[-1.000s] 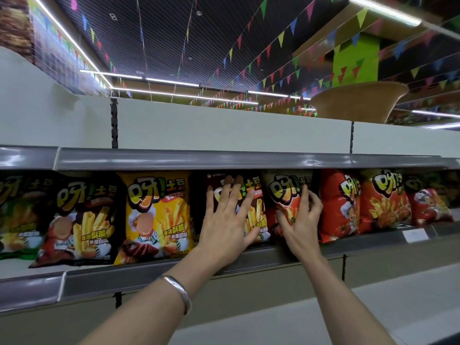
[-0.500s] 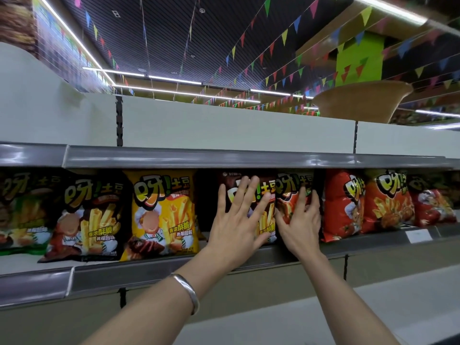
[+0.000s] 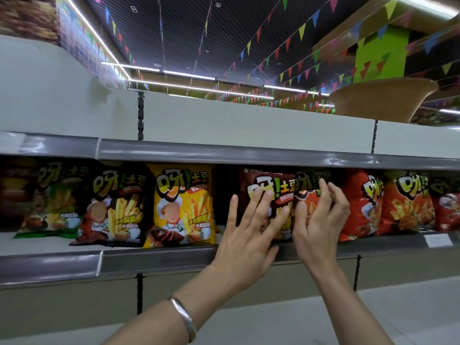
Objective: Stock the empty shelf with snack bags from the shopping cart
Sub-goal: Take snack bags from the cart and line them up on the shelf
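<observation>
On the grey metal shelf (image 3: 159, 257) at about head height, glossy crinkled snack bags stand in a row. The left hand (image 3: 245, 241), a smooth silver bangle (image 3: 183, 317) on its wrist, lies flat with straight spread fingers against the dark brown puffy foil bag (image 3: 263, 188). The right hand (image 3: 319, 227) curls its fingers round the edge of the orange-and-black bag (image 3: 307, 192) just beside it, the two bags touching. A bright yellow bag (image 3: 183, 205) stands upright to the left with a dark gap between. The far left green bag (image 3: 53, 200) is blurred, and the right end of the row is dim and cut off.
</observation>
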The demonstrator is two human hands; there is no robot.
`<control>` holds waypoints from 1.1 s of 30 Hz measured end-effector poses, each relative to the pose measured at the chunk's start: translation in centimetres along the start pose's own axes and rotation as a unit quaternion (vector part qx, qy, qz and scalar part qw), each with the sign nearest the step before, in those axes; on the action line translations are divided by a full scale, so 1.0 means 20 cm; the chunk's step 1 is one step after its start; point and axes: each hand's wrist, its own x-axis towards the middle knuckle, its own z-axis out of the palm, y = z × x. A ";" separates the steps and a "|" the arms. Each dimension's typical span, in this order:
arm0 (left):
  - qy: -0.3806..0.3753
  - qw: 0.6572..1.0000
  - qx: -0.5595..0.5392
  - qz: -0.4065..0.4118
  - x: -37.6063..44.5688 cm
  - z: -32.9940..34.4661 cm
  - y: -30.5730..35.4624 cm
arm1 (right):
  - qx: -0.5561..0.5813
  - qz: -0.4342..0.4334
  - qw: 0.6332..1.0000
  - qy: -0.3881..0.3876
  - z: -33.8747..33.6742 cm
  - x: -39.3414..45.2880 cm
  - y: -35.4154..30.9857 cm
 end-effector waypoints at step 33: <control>-0.221 0.854 0.313 -0.352 -2.36 -2.83 -2.14 | 0.493 -0.023 0.808 -0.322 0.51 -1.65 -4.05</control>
